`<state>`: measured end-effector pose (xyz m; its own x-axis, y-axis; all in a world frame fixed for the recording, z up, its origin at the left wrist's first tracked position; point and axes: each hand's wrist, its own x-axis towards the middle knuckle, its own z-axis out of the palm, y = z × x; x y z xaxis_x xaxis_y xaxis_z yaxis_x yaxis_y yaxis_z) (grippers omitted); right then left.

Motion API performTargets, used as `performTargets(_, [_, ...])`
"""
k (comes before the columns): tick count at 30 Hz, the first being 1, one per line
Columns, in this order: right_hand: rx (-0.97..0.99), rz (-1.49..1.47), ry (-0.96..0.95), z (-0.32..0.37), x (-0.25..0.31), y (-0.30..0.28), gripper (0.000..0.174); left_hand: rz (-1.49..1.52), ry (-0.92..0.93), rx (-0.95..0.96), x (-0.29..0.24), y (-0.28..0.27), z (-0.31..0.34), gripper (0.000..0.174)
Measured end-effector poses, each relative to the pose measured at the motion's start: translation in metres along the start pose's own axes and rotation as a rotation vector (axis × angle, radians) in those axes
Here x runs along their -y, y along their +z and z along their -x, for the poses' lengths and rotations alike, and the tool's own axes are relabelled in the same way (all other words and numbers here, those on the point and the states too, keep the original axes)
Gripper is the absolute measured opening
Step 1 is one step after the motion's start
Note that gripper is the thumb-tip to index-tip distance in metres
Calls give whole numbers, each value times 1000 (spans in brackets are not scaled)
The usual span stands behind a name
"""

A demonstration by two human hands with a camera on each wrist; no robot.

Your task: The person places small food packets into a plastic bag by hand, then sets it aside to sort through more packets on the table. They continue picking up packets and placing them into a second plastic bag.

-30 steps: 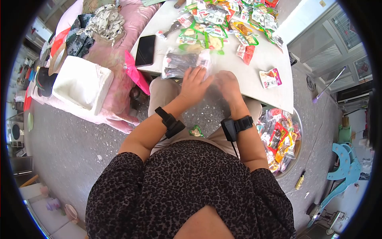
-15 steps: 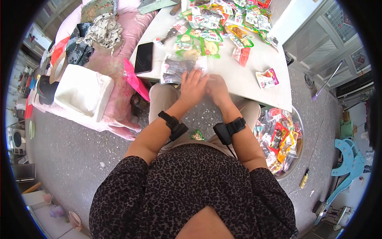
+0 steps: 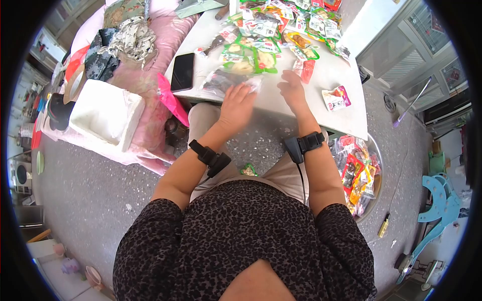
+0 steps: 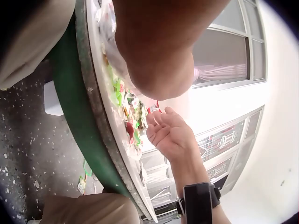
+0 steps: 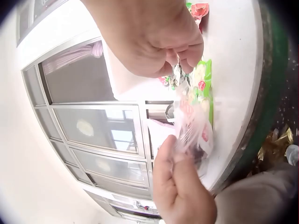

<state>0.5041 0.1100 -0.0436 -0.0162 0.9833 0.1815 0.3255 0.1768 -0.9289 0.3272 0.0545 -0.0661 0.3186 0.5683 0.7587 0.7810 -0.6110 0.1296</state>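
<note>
A clear plastic bag (image 3: 223,82) with dark contents lies near the front edge of the white table (image 3: 321,118). My left hand (image 3: 237,106) pinches the bag's near right part; in the right wrist view its thumb and finger close on the crinkled clear film (image 5: 187,135). To the right, my right hand (image 3: 293,93) is raised over the table edge, fingers loosely bent and holding nothing. The left wrist view shows its palm (image 4: 170,140) turned up. Just beyond my right hand lies a red packet (image 3: 307,70).
Several colourful food packets (image 3: 266,30) pile up at the table's far side. A black phone (image 3: 183,72) lies left of the bag, a white and pink packet (image 3: 336,98) at the right. A round basin (image 3: 377,188) of packets stands on the floor. A white foam box (image 3: 103,113) rests at left.
My right hand has moved away from the left hand, to the right and slightly forward. The left hand has shifted slightly left, and the bag's near part looks lifted and crumpled.
</note>
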Motion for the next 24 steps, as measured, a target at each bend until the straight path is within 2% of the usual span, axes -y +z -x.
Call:
performTargets(3, [190,219,-46,-4,6,-1,45,138,21,-7,7,-19,-11,24])
performTargets(6, [197,192,-247,-2,7,4,48,196,22,-9,15,-36,-21,25])
performTargets(10, [224,30,-193,-1,29,2,49,369,-99,-12,22,-60,-38,24])
performTargets(13, [289,-202,-120,-2,49,-4,43,647,-499,114,17,-89,-57,23])
performTargets(15, [384,-373,-82,-1,58,-11,35,859,-556,53,20,-89,-62,25])
performTargets(18, [457,-433,9,4,69,-22,18,1199,-716,40,22,-82,-66,27])
performTargets(21, [363,-468,10,11,68,-30,9,1475,-818,99,17,-81,-74,29])
performTargets(24, [226,-560,50,20,77,-36,7,1630,-789,133,18,-71,-77,33])
